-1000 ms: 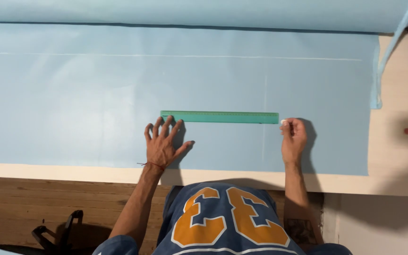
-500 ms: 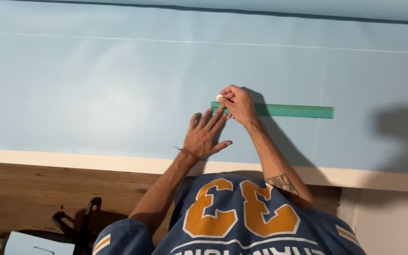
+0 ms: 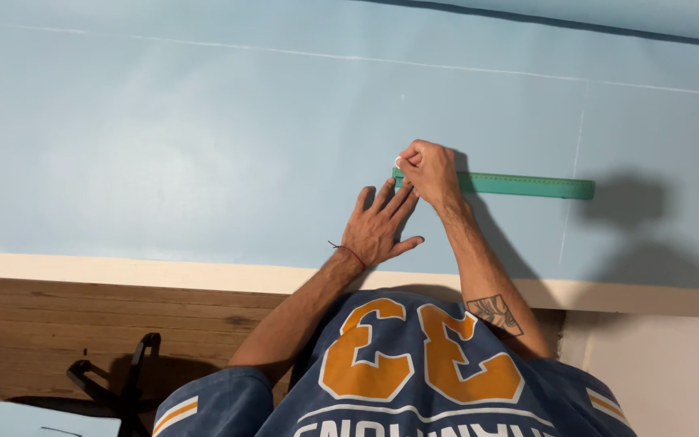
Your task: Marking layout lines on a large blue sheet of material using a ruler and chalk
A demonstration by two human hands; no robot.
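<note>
Chalk (image 3: 399, 160) pinched in my clenched right hand (image 3: 429, 171) meets the left end of the green ruler (image 3: 519, 185) on the blue fabric (image 3: 188, 146), my left hand (image 3: 380, 226) pressed flat and empty just near it, steadying the cloth for a true line.

A pale table edge (image 3: 123, 271) runs across. Below it is a brown wooden floor (image 3: 58, 340). A black stand (image 3: 119, 384) sits on that floor.
</note>
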